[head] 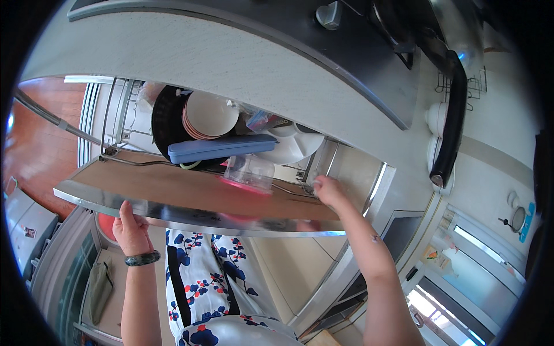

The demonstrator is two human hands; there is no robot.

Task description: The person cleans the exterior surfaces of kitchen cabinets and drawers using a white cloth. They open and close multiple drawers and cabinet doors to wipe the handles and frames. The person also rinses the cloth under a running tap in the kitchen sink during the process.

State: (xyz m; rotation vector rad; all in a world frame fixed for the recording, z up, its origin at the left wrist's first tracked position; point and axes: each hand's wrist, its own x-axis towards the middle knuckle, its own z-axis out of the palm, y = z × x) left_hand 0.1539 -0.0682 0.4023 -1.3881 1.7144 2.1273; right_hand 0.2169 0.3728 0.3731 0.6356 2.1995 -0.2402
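A pull-out drawer stands out from under the counter, its brown front panel [173, 181] edged with a shiny metal strip. My left hand [131, 231] grips that strip near its left end, thumb on top. At the right end of the drawer, my right hand [330, 190] has curled fingers beside the wire rail; whether it pinches something small there is unclear. Inside lie a black pan [166, 121], stacked white bowls [213, 113], a long blue case [223, 147] and a white divided plate [288, 145]. A clear plastic container [249, 171] with a pink rim leans at the front rail.
Above the drawer runs the white counter edge [194, 52] with a gas stove [277, 21]. A black pan handle [452, 121] juts past the stove at right. Plastic bags [262, 120] sit at the drawer's back. A metal pole [56, 119] slants in from the left.
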